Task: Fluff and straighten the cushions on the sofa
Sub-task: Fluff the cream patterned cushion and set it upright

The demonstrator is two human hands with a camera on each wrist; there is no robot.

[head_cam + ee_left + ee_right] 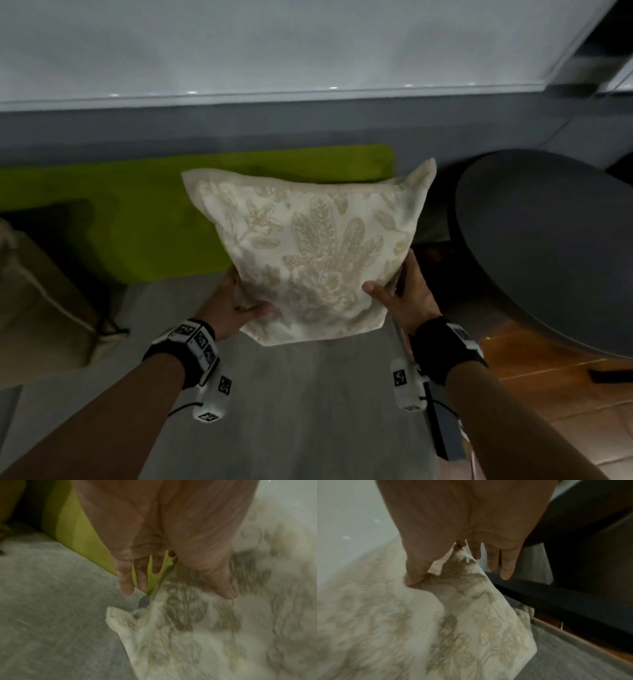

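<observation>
A cream cushion with a beige leaf pattern is held up, tilted, over the grey sofa seat. My left hand grips its lower left edge, thumb on the front and fingers behind. My right hand grips the lower right edge the same way. In the left wrist view the left hand has its thumb pressed into the cushion. The right wrist view shows the right hand pinching a fold of the cushion. A lime green cushion lies along the backrest behind it.
A beige cushion with piped edges sits on the seat at the left. To the right of the sofa stands a round dark table over a wooden floor. A pale wall rises behind the sofa.
</observation>
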